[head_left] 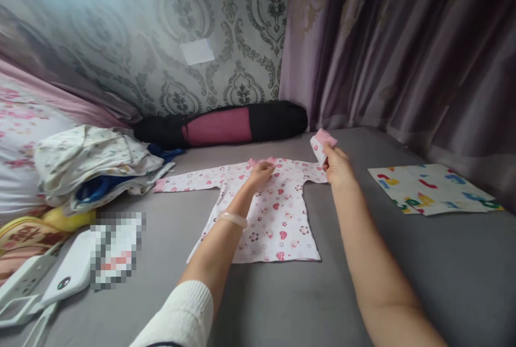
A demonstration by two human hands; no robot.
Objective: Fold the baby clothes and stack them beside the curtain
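Note:
A small white long-sleeved top (274,212) with pink hearts, flowers and pink trim lies spread on the grey sheet. My left hand (262,173) rests on it just below the pink collar, fingers lying against the fabric and pointing right. Pinched in my right hand (337,163) is the end of the right-side sleeve, its pink cuff (324,137) lifted off the bed. The other sleeve (189,179) stretches flat to the left. My left forearm hides part of the top's front.
A folded cloth with colourful prints (431,188) lies at right. At left are a heap of clothes (97,159), a white power bank (76,266) and a power strip (26,280). A black and maroon long bag (217,125) lies by the patterned wall, beside the curtain (363,46).

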